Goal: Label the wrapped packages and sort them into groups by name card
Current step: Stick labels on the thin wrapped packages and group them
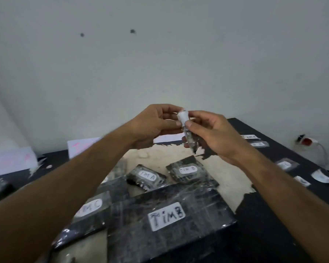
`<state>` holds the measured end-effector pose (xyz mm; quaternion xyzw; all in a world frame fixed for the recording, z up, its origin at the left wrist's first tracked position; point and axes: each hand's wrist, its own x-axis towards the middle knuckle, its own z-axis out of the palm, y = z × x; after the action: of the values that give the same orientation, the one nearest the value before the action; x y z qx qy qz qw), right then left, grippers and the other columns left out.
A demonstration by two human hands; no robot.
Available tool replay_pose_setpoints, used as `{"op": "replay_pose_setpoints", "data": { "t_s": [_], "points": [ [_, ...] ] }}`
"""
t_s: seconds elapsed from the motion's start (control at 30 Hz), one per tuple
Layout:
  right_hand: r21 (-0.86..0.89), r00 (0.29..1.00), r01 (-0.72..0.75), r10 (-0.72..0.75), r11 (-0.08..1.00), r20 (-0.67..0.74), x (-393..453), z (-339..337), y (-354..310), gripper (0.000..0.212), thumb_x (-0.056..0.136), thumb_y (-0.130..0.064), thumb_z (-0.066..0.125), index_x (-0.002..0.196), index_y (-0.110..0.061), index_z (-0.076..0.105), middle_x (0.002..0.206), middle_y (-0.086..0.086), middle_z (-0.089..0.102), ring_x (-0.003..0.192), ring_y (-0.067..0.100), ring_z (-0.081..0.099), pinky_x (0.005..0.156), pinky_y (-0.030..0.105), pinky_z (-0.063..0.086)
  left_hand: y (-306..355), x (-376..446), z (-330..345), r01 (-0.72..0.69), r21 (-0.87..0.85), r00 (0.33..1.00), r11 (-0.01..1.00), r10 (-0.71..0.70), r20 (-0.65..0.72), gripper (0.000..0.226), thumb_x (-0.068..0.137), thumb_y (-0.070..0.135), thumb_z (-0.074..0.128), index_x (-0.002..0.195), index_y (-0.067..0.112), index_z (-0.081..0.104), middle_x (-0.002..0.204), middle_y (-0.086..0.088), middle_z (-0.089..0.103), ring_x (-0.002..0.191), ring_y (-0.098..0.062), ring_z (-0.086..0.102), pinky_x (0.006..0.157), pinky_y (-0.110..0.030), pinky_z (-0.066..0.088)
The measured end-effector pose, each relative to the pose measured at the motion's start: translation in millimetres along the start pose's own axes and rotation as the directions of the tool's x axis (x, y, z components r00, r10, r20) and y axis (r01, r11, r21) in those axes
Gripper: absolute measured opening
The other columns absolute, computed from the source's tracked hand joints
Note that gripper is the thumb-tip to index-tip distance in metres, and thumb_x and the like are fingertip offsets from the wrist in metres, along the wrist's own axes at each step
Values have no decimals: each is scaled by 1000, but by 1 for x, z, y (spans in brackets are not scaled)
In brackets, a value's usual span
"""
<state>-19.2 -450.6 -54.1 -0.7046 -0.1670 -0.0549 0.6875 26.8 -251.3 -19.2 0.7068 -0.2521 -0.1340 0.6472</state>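
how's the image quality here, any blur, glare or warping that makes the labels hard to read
Head view: dim, flat light; wide-angle bending curves the table edge and stretches the forearms. The near package reads "TIM B" sharply, with glare streaks on its plastic wrap. The left name card is smeared and unreadable. The small package held by the left hand and right hand is soft.

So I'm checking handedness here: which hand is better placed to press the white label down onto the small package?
Probably the left hand: its fingertips already pinch the white label at the top of the small package, while the right hand grips the package body, steadying it.
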Motion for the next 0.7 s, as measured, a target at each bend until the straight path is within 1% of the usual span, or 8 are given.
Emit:
{"op": "replay_pose_setpoints", "data": {
  "t_s": [0.1, 0.2, 0.23, 0.33, 0.43, 0.53, 0.6, 0.7],
  "points": [
    [-142, 993, 6, 10, 990, 115, 17, 36, -13, 27, 93, -28, 75, 120, -30, 74, 101, 9, 74, 83, 31, 77, 71, 39, 63, 6, -32, -34, -1, 83, 995, 997, 9, -101, 35, 91, -9, 66, 125, -2, 63, 115, -22, 70, 101, -27, 73, 90, -31, 60],
    [-199, 979, -22, 62, 980, 194, 32, 78, -20, 31, 89, -29, 78, 119, -23, 74, 94, 10, 76, 76, 20, 76, 59, 26, 57, 8, -67, -67, 15, 192, 977, 981, 26, -211, 30, 86, -2, 76, 115, 5, 71, 106, -20, 73, 94, -26, 74, 87, -34, 62],
    [-205, 971, -33, 80, 978, 225, 36, 93, -21, 32, 88, -28, 79, 119, -19, 74, 91, 11, 77, 73, 18, 75, 58, 25, 56, 7, -80, -78, 28, 221, 970, 975, 27, -242, 31, 84, 0, 78, 114, 5, 71, 104, -20, 73, 92, -26, 74, 85, -34, 62],
    [-231, 939, -51, 126, 972, 321, 42, 137, -21, 37, 88, -23, 80, 122, -13, 68, 91, 18, 76, 75, 30, 76, 67, 40, 63, 3, -118, -108, 91, 228, 951, 969, -17, -307, 33, 83, 0, 80, 115, 3, 71, 96, -15, 75, 88, -27, 76, 79, -32, 62],
    [-297, 884, -65, 193, 953, 427, 40, 175, -16, 41, 90, -19, 79, 126, -14, 60, 91, 19, 75, 74, 34, 76, 69, 42, 65, -5, -154, -131, 212, 213, 934, 954, -134, -331, 32, 81, -3, 81, 111, 0, 69, 93, -16, 77, 86, -26, 76, 76, -30, 61],
    [-437, 806, -57, 300, 898, 510, 33, 208, -4, 43, 89, -16, 79, 125, -9, 57, 91, 20, 75, 77, 35, 76, 73, 44, 65, -22, -187, -138, 326, 256, 908, 910, -227, -352, 29, 79, -3, 82, 104, 2, 69, 89, -12, 75, 80, -20, 75, 74, -28, 62],
    [-544, 741, -11, 372, 839, 559, 27, 224, 5, 41, 88, -15, 81, 121, -6, 59, 89, 18, 76, 77, 30, 77, 68, 38, 64, -36, -208, -136, 392, 338, 894, 856, -267, -360, 30, 79, 0, 85, 104, 4, 70, 89, -11, 74, 77, -17, 74, 70, -26, 62],
    [-704, 665, 206, 430, 680, 610, 19, 240, 15, 31, 84, -26, 83, 110, -15, 70, 80, 0, 79, 75, 18, 76, 69, 33, 59, -52, -230, -126, 443, 429, 889, 787, -324, -324, 27, 82, 6, 85, 103, 7, 69, 88, -9, 78, 72, -17, 75, 62, -24, 59]
  ]
}}
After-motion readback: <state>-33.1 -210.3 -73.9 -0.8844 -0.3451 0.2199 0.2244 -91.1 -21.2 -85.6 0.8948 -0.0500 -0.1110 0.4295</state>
